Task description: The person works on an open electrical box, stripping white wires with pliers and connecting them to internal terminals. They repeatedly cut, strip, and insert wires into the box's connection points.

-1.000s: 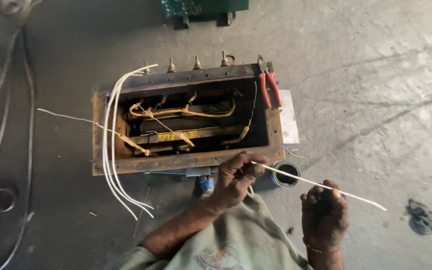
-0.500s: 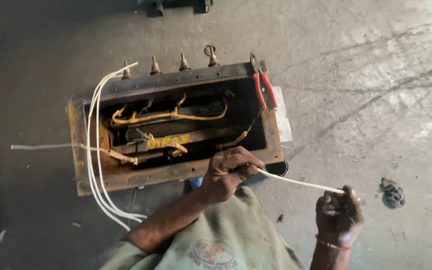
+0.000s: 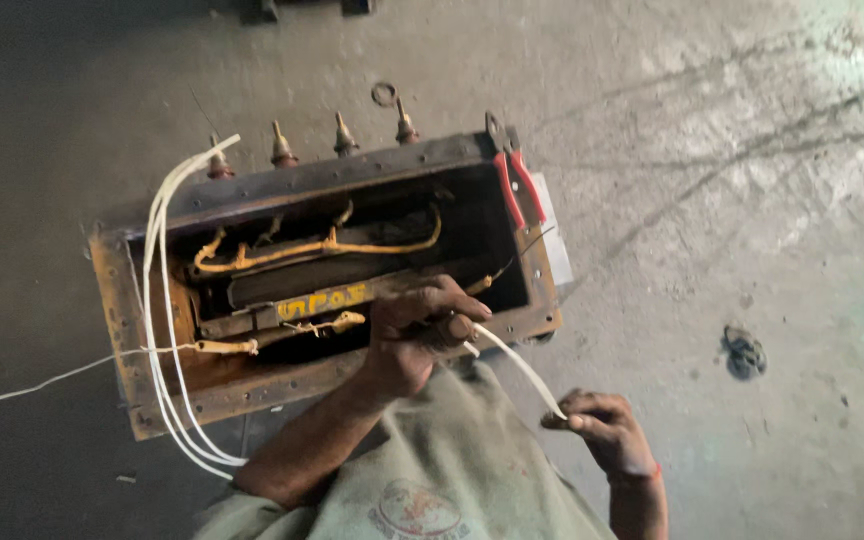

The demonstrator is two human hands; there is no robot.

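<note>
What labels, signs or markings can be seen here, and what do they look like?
Painted marking: yellow hand-daubed characters on a dark bar inside the rusty metal box, just beside the left hand.
Shirt emblem: round, faded reddish print on the person's grey-green shirt, at the bottom edge of the view.
Pale sheet: flat whitish rectangle against the right outer side of the box, under the red-handled pliers; any print is too blurred to tell.
</note>
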